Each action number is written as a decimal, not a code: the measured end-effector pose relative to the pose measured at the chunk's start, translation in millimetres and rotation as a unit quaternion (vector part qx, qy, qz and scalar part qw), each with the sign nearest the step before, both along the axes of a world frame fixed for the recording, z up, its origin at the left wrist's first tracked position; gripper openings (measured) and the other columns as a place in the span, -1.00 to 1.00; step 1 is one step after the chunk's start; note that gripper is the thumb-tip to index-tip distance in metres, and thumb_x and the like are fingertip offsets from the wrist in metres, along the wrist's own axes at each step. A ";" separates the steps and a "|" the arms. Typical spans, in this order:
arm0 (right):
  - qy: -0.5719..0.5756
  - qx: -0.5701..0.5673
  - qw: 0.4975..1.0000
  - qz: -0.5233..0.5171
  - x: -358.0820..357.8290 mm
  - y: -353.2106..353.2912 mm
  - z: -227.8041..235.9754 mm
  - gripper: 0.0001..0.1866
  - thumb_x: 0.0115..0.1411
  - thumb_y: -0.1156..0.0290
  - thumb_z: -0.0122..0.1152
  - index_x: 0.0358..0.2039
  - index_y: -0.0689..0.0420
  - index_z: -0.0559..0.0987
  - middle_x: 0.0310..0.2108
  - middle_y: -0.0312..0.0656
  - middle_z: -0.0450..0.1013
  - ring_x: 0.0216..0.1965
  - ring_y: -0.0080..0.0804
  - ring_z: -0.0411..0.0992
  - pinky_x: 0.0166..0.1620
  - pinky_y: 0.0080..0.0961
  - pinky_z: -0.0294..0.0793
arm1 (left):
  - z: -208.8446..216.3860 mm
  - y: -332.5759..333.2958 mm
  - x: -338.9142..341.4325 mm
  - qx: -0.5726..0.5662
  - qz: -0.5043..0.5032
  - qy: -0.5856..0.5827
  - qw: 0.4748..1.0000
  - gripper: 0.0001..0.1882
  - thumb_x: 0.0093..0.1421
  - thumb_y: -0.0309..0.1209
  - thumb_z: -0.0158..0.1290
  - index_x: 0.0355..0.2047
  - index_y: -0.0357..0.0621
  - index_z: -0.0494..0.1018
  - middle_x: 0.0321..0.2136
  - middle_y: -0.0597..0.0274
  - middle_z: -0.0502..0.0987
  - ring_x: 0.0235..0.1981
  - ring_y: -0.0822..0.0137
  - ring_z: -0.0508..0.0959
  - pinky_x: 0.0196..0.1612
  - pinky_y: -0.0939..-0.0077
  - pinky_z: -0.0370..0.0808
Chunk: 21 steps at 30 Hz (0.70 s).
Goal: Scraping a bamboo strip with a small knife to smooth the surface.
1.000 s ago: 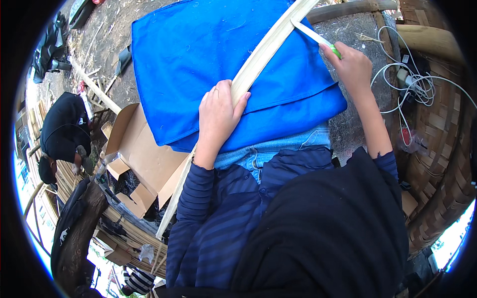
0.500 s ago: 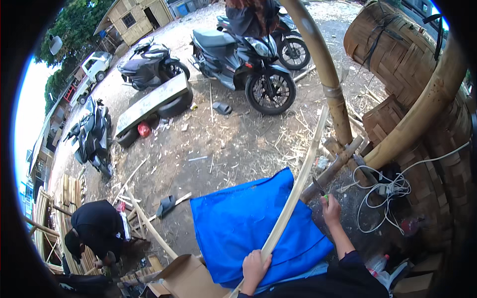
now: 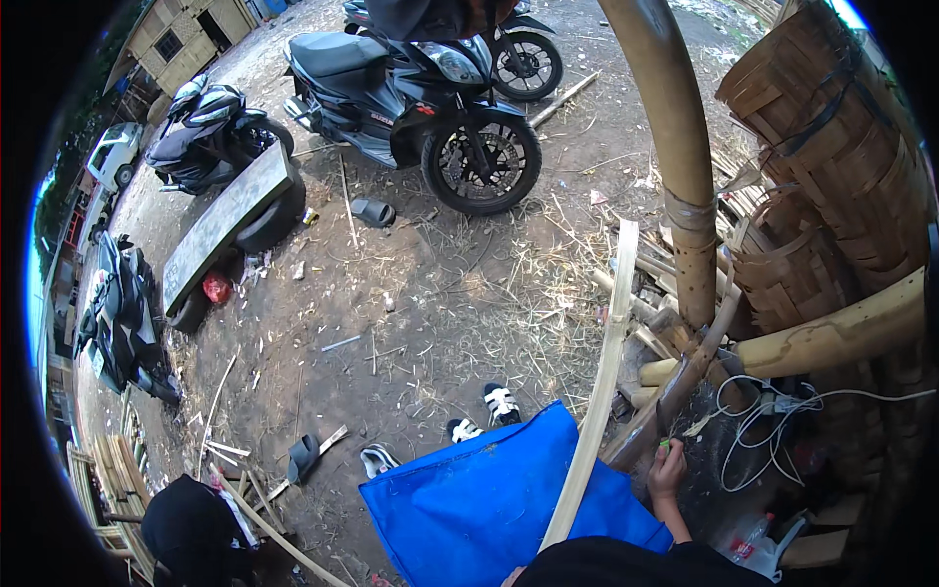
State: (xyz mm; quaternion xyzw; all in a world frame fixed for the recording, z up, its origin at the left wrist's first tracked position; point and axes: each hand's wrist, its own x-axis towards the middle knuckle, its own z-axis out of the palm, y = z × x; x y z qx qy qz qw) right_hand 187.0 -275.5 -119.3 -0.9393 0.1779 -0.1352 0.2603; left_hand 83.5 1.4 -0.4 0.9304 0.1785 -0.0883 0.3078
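A long pale bamboo strip (image 3: 599, 391) slants up from the lower edge across a blue cloth (image 3: 469, 504) spread in front of me. Only a sliver of my left hand (image 3: 512, 578) shows at the bottom, near the strip's lower part; its fingers are hidden. To the right of the strip, my right hand (image 3: 667, 472) is closed around a knife with a green handle (image 3: 665, 444). The blade is hard to make out against the dark ground. Just beyond my right hand lies a bamboo pole (image 3: 675, 396), running to the upright post.
A thick bamboo post (image 3: 685, 176) stands ahead right, beside woven bamboo panels (image 3: 797, 127). Coiled white cable (image 3: 758, 430) lies right. Shoes (image 3: 501, 403) show beyond the cloth. Another person in black (image 3: 191, 533) bends at lower left. Motorcycles (image 3: 421, 108) stand farther off.
The view has shifted, so the scene sits differently in the picture. My left hand has slipped almost out of sight at the lower edge. Shoes now show beyond the cloth.
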 end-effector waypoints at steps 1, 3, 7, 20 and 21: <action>-0.001 0.006 1.000 0.006 -3.1 2.4 0.8 -0.58 0.31 0.04 -0.17 -0.24 0.20 0.37 -0.43 0.10 0.42 -0.36 0.17 0.40 -0.32 -0.06 0.32 | 1.4 1.5 -1.6 0.003 -0.002 0.002 1.000 -0.58 0.08 -0.01 0.10 -0.43 -0.16 0.43 -0.56 0.00 0.49 -0.48 -0.05 0.50 -0.41 0.07 0.40; 0.008 0.000 1.000 0.016 -3.4 -0.4 -4.0 -0.65 0.33 0.15 -0.17 -0.26 0.24 0.35 -0.44 0.13 0.40 -0.37 0.21 0.37 -0.32 -0.05 0.30 | -0.5 -1.9 -6.2 0.012 0.000 -0.001 1.000 -0.58 0.07 -0.01 0.11 -0.43 -0.17 0.43 -0.56 0.01 0.49 -0.49 -0.03 0.51 -0.41 0.09 0.41; -0.031 0.034 0.998 0.053 1.4 0.2 -4.7 -0.65 0.33 0.15 -0.16 -0.26 0.23 0.35 -0.46 0.15 0.40 -0.38 0.21 0.38 -0.33 -0.04 0.30 | -12.1 -12.0 -38.4 0.035 -0.003 -0.020 0.999 -0.57 0.06 -0.02 0.12 -0.42 -0.18 0.44 -0.57 0.03 0.49 -0.50 0.02 0.52 -0.41 0.14 0.43; -0.028 0.452 0.847 0.279 -26.4 -3.9 104.1 -0.71 0.29 0.23 0.02 -0.37 0.23 0.41 -0.62 -0.39 0.25 -0.58 -0.71 0.18 -0.53 -0.64 0.14 | -1.6 -28.2 -82.7 0.024 -0.041 -0.147 0.988 -0.59 0.13 -0.08 0.06 -0.41 -0.24 0.32 -0.48 -0.06 0.49 -0.39 -0.07 0.51 -0.34 0.10 0.41; -0.015 0.451 0.828 0.332 -43.5 1.0 124.8 -0.72 0.28 0.24 0.05 -0.38 0.24 0.44 -0.62 -0.44 0.24 -0.58 -0.77 0.15 -0.55 -0.67 0.09 | -1.4 -29.2 -85.1 0.026 -0.039 -0.153 0.987 -0.59 0.13 -0.08 0.06 -0.41 -0.24 0.32 -0.47 -0.06 0.49 -0.39 -0.07 0.51 -0.33 0.10 0.41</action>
